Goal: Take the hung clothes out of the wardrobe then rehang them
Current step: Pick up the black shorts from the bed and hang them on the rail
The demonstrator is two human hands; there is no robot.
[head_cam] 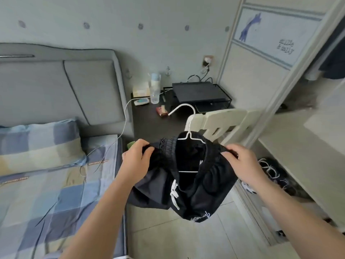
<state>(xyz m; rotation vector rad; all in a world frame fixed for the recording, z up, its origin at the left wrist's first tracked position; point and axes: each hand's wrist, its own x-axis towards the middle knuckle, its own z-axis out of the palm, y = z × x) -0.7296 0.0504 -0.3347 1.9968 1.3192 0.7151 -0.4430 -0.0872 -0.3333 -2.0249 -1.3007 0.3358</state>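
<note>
Black shorts [197, 187] with a white drawstring hang in mid-air in front of me, stretched open at the elastic waistband. A white wire hanger [188, 128] sits inside the waistband, its hook sticking up and curving to the left. My left hand [136, 161] grips the left side of the waistband. My right hand [242, 163] grips the right side. The wardrobe [280, 58] stands at the right with its sliding door pushed aside; dark clothes [334, 58] hang inside at the top right.
A bed [46, 174] with a checked blue cover and pillow fills the left. A dark bedside table [155, 124] behind the shorts holds a bottle, a small box and a black device on a rack. A cream chair back [224, 122] stands near the wardrobe. Shoes [270, 171] lie on the wardrobe floor.
</note>
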